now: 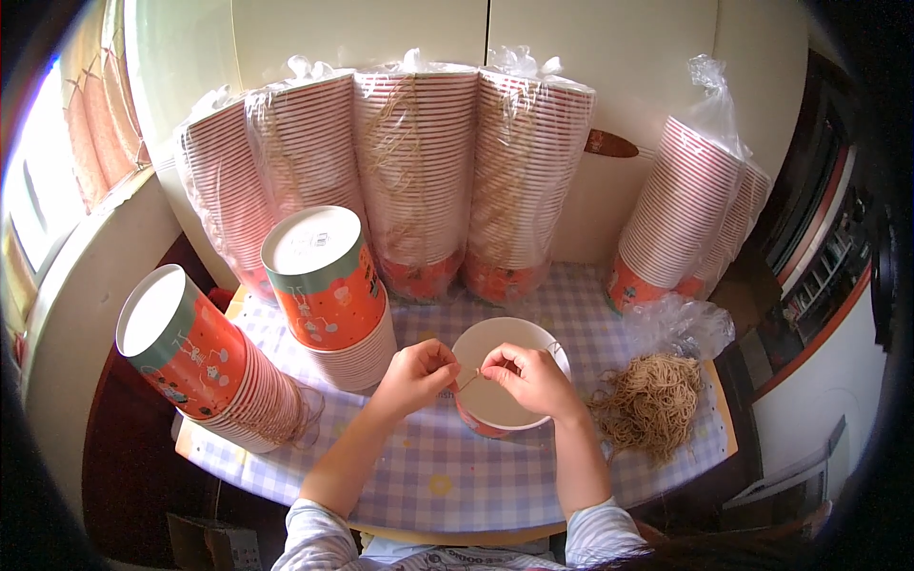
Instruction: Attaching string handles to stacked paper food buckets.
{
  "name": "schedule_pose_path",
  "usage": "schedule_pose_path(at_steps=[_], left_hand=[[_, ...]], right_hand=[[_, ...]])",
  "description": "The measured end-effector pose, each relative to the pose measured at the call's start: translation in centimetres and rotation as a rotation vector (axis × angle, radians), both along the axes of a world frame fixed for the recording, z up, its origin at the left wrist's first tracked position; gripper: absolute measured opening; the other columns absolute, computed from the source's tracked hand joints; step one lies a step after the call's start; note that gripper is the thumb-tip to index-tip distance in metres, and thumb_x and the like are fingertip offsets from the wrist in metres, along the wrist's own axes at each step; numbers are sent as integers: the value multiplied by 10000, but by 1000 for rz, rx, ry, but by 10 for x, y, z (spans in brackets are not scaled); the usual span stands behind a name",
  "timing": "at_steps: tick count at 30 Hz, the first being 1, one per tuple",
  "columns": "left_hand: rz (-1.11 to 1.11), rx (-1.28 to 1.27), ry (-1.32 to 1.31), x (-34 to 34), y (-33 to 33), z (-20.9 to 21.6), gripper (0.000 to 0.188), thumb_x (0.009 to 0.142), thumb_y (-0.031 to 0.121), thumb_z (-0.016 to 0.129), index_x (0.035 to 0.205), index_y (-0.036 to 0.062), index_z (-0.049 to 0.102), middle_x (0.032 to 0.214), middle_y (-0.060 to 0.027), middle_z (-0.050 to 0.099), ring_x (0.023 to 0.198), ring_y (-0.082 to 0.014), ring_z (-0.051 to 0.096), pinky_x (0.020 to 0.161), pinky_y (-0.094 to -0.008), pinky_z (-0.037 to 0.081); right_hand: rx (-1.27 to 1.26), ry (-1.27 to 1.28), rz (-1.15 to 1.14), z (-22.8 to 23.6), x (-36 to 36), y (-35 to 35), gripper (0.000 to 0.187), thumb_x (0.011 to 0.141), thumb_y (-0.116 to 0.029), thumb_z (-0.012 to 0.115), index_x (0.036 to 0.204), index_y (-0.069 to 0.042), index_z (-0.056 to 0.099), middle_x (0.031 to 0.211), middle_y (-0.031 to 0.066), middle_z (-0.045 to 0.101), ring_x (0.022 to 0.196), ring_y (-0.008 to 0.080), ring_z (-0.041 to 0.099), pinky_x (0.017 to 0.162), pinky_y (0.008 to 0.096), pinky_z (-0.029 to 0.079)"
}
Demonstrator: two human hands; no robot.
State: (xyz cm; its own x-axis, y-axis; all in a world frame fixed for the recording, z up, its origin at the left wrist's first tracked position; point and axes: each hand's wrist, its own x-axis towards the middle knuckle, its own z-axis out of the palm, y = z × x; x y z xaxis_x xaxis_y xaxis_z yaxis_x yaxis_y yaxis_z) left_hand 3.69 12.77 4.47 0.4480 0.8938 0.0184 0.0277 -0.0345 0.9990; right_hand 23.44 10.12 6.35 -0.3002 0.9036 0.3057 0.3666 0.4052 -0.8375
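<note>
In front of me an open paper bucket, white inside with a red-orange outside, stands upright on the table. Over its near left part, my left hand and my right hand face each other a short distance apart. Thumb and fingers of each are closed on a thin tan string, which spans the small gap between them. Another bit of string shows at the bucket's right rim. Right of the bucket lies a tangled heap of tan strings.
Two inverted bucket stacks stand at the left, the nearer with loose strings at its side. Tall plastic-bagged stacks line the back, with more at the right. A crumpled clear bag lies behind the string heap. A checked cloth covers the table.
</note>
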Motion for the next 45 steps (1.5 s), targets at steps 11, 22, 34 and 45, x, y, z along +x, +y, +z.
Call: schedule_pose_path(at_steps=[11,22,34,45], left_hand=[[306,814,513,15,-28,11,126,684,139,642,795,89,608,677,-51,578,633,-245,576,558,-342,474],[138,343,247,21,-23,10,175,763,81,601,902,-25,595,730,-105,634,614,-104,599,565,-242,481],[231,461,259,20,-22,7,112,754,86,604,817,-3,579,603,-90,568,507,-111,539,484,-246,432],[322,508,283,22,-22,8,121,731,120,640,814,35,613,624,-94,586,493,-143,547,472,-255,431]], right_hand=[[33,30,-54,0,-3,1,98,801,-96,593,818,-1,576,706,89,617,616,149,571,573,273,447],[32,22,-61,2,-5,-1,98,805,-99,589,826,-4,582,702,72,616,595,122,553,558,267,443],[26,-4,-80,1,-6,-2,100,806,-101,583,843,-9,593,703,82,621,609,131,575,568,269,452],[92,-68,-75,-2,-6,-1,103,797,-116,582,838,-24,606,750,135,626,649,235,616,579,309,464]])
